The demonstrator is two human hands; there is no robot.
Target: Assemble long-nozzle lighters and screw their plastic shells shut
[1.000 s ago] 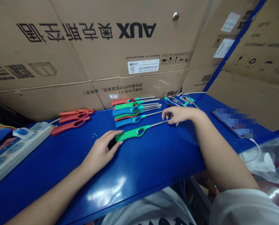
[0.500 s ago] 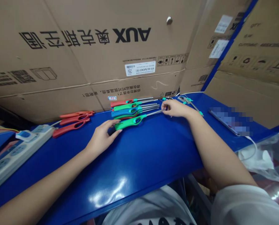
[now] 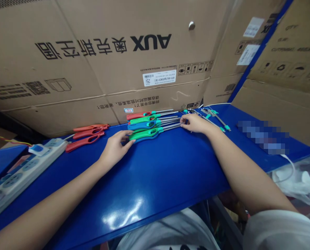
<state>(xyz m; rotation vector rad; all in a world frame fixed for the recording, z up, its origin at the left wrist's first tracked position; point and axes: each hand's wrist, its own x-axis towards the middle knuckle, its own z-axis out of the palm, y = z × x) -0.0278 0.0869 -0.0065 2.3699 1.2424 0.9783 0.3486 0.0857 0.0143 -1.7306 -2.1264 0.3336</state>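
At the middle of the blue table, a green long-neck gas lighter (image 3: 146, 134) lies at the front of a row of lighters. My left hand (image 3: 115, 146) has thumb and fingers round the butt of its handle. My right hand (image 3: 193, 123) is pinched at the end of its metal tube; the fingertips are partly hidden. Close behind it lie a blue lighter (image 3: 139, 125), another green lighter (image 3: 138, 120) and a red lighter (image 3: 136, 115), tubes pointing right. A blue handle edge shows under the front green one.
Several red handles without tubes (image 3: 86, 140) lie at left, beside a white power strip (image 3: 30, 170). Loose metal tubes with green ends (image 3: 217, 118) lie right of my right hand. A blurred-out device (image 3: 264, 137) lies farther right. Cardboard (image 3: 92, 76) walls the back.
The green lighter has moved back against the row, both hands going with it. It stood slightly apart at the front before. The head view has shifted a little.
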